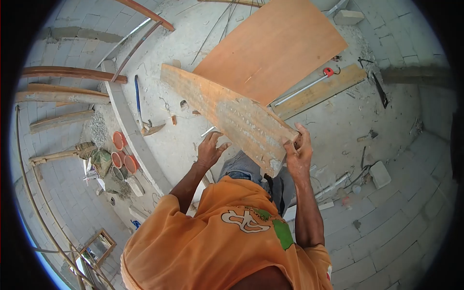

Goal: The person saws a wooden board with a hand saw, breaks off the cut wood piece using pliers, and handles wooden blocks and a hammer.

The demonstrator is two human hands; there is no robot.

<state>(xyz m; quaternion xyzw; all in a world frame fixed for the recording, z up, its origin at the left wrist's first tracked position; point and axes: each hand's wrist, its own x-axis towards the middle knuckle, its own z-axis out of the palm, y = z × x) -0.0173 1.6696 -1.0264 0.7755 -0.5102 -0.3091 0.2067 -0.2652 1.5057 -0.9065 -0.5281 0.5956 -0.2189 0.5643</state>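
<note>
Right grip (299, 151) holds long, grey-crusted wooden plank (227, 113).

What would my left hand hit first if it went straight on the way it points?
Your left hand would probably meet the long, brown, grey-crusted wooden board first; in the picture its near edge lies just past the hand, though depth is hard to judge from one view.

The right hand (300, 151) grips the near end of a board (237, 116). Left of that grip is the left hand (210, 151). Ahead of the grip lies a plywood sheet (275, 46); ahead and right, a tape measure (328, 71) along a plank (333, 91), then a handsaw (380, 90). Buckets (118, 140) sit far left.
</note>
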